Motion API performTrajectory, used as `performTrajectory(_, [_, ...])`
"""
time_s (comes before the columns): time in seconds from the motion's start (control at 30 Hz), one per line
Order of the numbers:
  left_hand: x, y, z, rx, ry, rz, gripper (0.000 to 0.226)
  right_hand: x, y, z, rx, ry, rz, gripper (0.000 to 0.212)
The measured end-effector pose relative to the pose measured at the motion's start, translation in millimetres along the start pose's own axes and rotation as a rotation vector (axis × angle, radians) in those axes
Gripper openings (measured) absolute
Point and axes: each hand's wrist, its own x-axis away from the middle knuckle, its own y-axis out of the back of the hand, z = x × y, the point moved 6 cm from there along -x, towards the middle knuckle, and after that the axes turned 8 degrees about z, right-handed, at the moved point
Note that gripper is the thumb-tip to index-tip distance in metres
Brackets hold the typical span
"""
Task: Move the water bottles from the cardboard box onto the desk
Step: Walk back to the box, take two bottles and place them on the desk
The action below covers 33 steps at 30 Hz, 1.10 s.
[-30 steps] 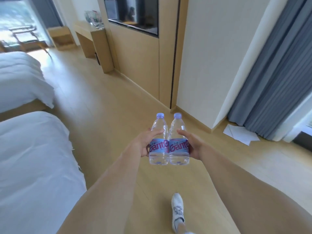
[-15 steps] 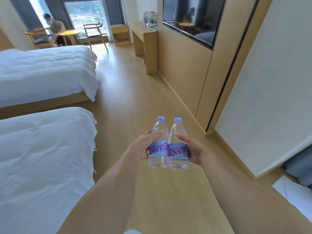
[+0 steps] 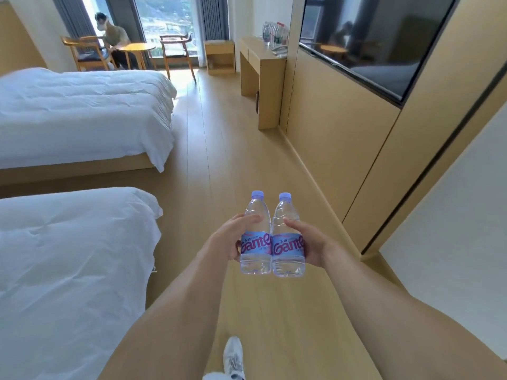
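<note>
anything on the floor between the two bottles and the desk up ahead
Nothing visible. The floor runs bare from the bottles to the desk; the beds lie off to the left, the wall panel to the right.

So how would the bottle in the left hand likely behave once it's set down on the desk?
The left bottle looks full and capped, so probably fairly heavy and firm. Tall and narrow, it may tip if nudged. On its side, the round body would likely roll.
</note>
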Motion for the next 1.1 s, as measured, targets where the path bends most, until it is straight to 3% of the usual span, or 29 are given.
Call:
performTrajectory(0.43, [-153.3,106.5,-179.7,-0.07,-0.054,0.014,0.053,-201.6,-19.1,168.3,0.008,-0.005,0.023,0.051])
performTrajectory(0.77, [-277.2,146.2,-287.1,-0.06,-0.098,-0.075,0.05,-356.0,7.4,276.0,0.024,-0.017,0.106,0.051])
performTrajectory(1.1, [-408.8,172.5,-443.1,-0.025,-0.11,-0.178,0.049,-512.9,38.9,432.5,0.051,-0.04,0.206,0.054])
